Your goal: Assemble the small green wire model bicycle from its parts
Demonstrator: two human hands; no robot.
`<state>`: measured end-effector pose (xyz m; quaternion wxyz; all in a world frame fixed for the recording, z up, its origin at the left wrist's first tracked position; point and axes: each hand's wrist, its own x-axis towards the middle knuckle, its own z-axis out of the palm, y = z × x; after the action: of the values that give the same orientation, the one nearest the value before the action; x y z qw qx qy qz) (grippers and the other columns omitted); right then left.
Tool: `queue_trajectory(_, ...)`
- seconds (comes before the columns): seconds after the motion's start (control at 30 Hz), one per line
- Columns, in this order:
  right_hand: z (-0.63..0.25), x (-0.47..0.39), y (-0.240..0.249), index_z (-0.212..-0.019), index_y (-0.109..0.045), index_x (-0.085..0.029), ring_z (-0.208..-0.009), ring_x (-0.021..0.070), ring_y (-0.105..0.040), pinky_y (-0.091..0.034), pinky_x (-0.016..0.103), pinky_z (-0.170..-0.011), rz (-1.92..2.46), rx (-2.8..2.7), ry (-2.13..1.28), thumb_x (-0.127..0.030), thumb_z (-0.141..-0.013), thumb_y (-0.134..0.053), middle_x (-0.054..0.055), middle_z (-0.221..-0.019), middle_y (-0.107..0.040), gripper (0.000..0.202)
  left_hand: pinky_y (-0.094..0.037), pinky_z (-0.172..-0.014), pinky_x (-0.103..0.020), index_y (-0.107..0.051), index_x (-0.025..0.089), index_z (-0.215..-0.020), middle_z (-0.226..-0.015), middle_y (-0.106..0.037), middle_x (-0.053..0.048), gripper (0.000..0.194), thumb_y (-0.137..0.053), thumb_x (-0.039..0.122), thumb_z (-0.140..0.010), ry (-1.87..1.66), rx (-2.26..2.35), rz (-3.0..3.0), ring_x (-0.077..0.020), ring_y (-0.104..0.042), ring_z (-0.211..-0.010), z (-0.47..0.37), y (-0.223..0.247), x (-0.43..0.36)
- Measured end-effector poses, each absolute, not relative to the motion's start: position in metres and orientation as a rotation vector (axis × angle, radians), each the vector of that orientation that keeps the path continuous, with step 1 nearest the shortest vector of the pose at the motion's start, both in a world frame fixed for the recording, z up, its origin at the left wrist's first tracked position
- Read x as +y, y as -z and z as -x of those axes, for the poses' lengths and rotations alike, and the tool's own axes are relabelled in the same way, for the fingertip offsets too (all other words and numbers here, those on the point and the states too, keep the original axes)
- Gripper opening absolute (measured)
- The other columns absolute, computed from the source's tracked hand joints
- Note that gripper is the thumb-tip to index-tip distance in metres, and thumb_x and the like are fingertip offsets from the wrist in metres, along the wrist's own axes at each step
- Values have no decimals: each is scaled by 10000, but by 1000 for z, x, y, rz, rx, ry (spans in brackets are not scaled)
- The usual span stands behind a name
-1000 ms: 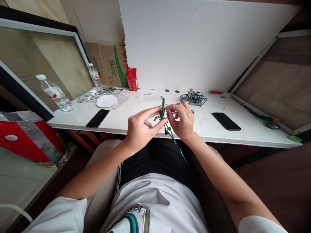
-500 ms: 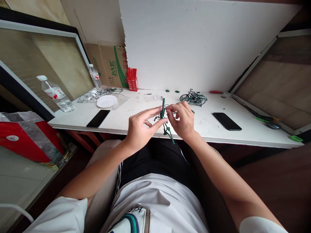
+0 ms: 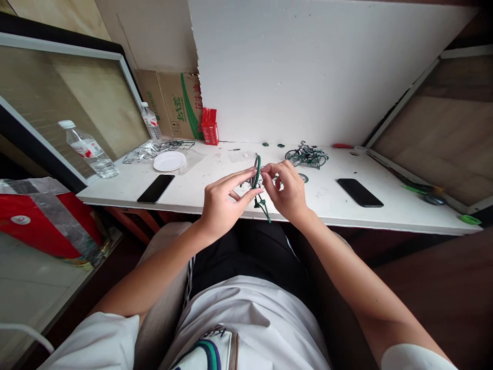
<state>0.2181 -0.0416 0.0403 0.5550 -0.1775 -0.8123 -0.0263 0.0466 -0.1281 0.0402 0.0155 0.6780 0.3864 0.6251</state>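
Observation:
Over the table's front edge, my left hand [image 3: 225,203] grips a small green model bicycle [image 3: 258,167] between thumb and fingers. One wheel stands upright, and the thin green frame hangs down below the thumb. My right hand [image 3: 288,190] is closed in a pinch at the right side of that wheel; whatever lies between its fingertips is too small to make out. Partly behind the right hand, a loose green wheel [image 3: 304,178] lies on the table. Farther back stand several finished-looking model bicycles [image 3: 307,155] in a cluster.
On the white table [image 3: 215,192] are a black phone [image 3: 156,188] at left and another phone [image 3: 360,192] at right. A white plate [image 3: 169,161], parts sprues [image 3: 181,144], water bottles [image 3: 90,149] and a red box [image 3: 210,126] stand at the back left. Green bits [image 3: 265,144] lie near the wall.
The model bicycle has shifted slightly left and turned, so its wheel shows more of its face. My right hand has moved a little left with it, uncovering more of the loose wheel.

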Motion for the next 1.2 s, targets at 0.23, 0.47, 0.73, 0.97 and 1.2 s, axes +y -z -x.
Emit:
queue_trajectory(0.23, -218, -47, -42, -1033, -660, -213, -781, 155, -608, -481, 272, -600, 486, -1914, -305, -352, -1079, -573, 35, -863, -653, 170, -666, -621, -229, -771, 197, -1270, -1284, -780, -142, 362, -792, 334, -935, -1963, 1251, -2237, -264, -796, -1086, -44, -39, -125)
queue_trajectory(0.47, -220, -52, -53, -1004, -701, -199, -708, 135, -604, -473, 240, -552, 539, -1885, -705, -548, -1025, -638, 20, -805, -635, 355, -680, -655, -247, -755, 204, -1295, -1294, -778, -126, 339, -740, 317, -975, -1964, 1303, -2418, -239, -800, -1061, -41, -38, -121)
queue_trajectory(0.73, -235, -51, -72, -896, -698, -181, -562, 94, -475, -412, 240, -468, 553, -1931, -1171, -687, -954, -662, 2, -734, -591, 510, -667, -989, -351, -689, 264, -1408, -1420, -718, -97, 440, -734, 229, -972, -1861, 1215, -2678, -253, -761, -1201, -30, -31, -118)
queue_trajectory(0.97, -230, -56, -67, -1050, -713, -196, -700, 147, -629, -508, 266, -556, 540, -1956, -715, -572, -1034, -610, 39, -831, -679, 390, -677, -680, -255, -742, 206, -1311, -1310, -770, -137, 401, -798, 327, -933, -1935, 1231, -2319, -274, -792, -1115, -38, -37, -122)
queue_trajectory(1.2, -231, -54, -62, -1051, -716, -231, -822, 212, -611, -511, 341, -652, 475, -2004, -21, -271, -1047, -603, 56, -833, -685, 120, -641, -572, -228, -767, 184, -1257, -1252, -788, -157, 419, -837, 384, -895, -1870, 1194, -2081, -324, -790, -1118, -41, -45, -128)
